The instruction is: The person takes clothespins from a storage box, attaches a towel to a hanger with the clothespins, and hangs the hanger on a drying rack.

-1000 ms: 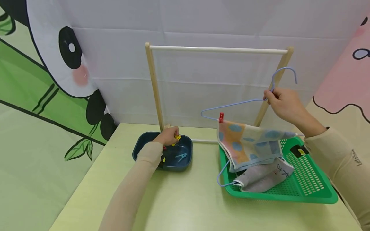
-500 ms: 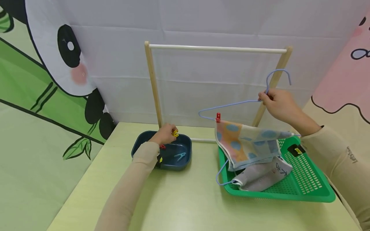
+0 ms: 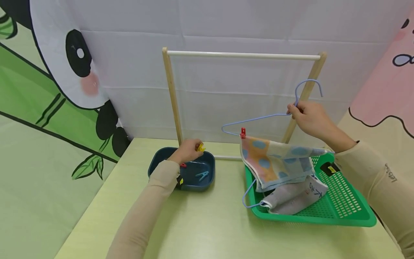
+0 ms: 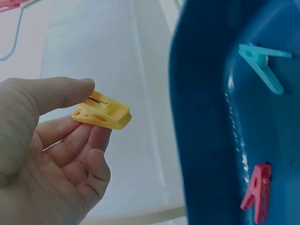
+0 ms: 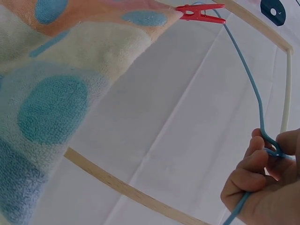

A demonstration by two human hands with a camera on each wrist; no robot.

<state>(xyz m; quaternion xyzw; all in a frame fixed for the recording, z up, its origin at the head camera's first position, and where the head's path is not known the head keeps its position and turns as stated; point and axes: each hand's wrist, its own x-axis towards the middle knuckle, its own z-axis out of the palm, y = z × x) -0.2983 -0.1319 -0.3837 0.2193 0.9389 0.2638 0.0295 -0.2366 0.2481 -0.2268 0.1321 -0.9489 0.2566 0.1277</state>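
Between thumb and fingers, my left hand (image 3: 187,151) pinches a yellow clothespin (image 4: 104,112) just above the dark blue basin (image 3: 207,180). A light blue clothespin (image 4: 262,65) and a red clothespin (image 4: 258,192) lie inside that basin. My right hand (image 3: 312,118) grips a blue wire hanger (image 3: 258,118) at the base of its hook. From the hanger's lower bar hangs a small towel (image 3: 275,162) with orange patches and blue dots, over the green basket. A second red clothespin (image 5: 201,13) fastens the towel's left corner to the bar.
A grey cloth (image 3: 295,198) and another hanger (image 3: 247,196) lie in the green basket (image 3: 346,219) at the table's right. Behind stands a wooden rack with a white rail (image 3: 242,55). A printed sheet covers the back wall.
My left hand has risen slightly from the basin with the yellow clothespin. My right hand has shifted a little left and down, carrying the hanger and towel.
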